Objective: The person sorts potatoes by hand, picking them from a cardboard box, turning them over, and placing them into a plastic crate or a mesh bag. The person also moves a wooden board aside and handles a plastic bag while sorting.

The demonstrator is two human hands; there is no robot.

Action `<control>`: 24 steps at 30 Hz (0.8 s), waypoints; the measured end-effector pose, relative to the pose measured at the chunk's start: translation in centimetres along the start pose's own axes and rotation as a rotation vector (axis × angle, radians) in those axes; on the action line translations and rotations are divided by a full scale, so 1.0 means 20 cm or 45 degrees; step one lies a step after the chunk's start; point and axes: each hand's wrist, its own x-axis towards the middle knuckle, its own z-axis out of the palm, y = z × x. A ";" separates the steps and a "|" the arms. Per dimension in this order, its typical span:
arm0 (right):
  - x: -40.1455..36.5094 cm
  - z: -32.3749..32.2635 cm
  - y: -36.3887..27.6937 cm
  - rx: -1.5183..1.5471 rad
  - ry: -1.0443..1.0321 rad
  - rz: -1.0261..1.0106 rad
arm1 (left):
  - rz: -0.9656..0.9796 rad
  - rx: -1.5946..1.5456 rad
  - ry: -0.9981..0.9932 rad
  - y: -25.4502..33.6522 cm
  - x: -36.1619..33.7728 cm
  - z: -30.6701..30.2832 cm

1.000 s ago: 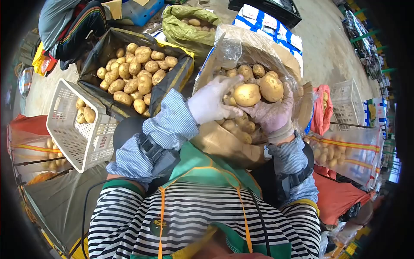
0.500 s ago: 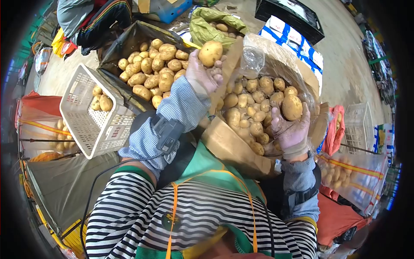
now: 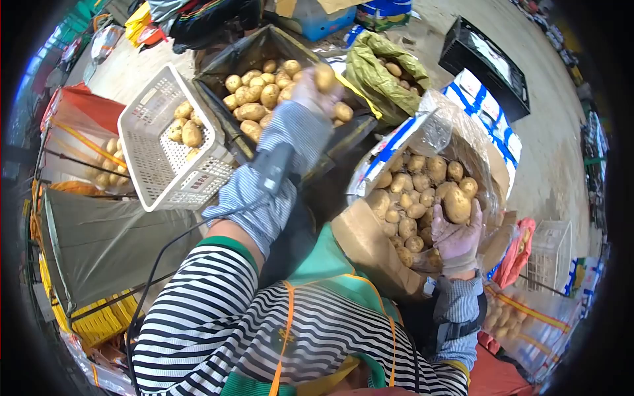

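Note:
My left hand [image 3: 313,96], gloved and slightly blurred, holds a potato [image 3: 324,78] over the right part of a dark-lined crate [image 3: 221,69] full of potatoes. Another potato [image 3: 457,205] rests in the upturned palm and fingers of my right hand [image 3: 456,239], also gloved. That hand is at the right side of a cardboard box [image 3: 373,247] with a clear plastic liner, which holds many smaller, dirtier potatoes [image 3: 416,195].
A white plastic basket [image 3: 188,181] with several potatoes stands left of the crate. Behind the box are a green sack [image 3: 370,66] of potatoes and a black crate [image 3: 485,63]. A person's dark-clothed legs [image 3: 211,23] show at the top left.
The view has shifted, so the crate and box sit differently in it. My left hand has moved from between the containers to over the dark-lined crate, still with its potato. My right hand keeps its potato.

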 end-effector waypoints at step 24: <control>-0.13 0.20 0.07 -0.924 -0.009 -0.382 | -0.536 1.541 -0.950 -0.47 -0.94 0.33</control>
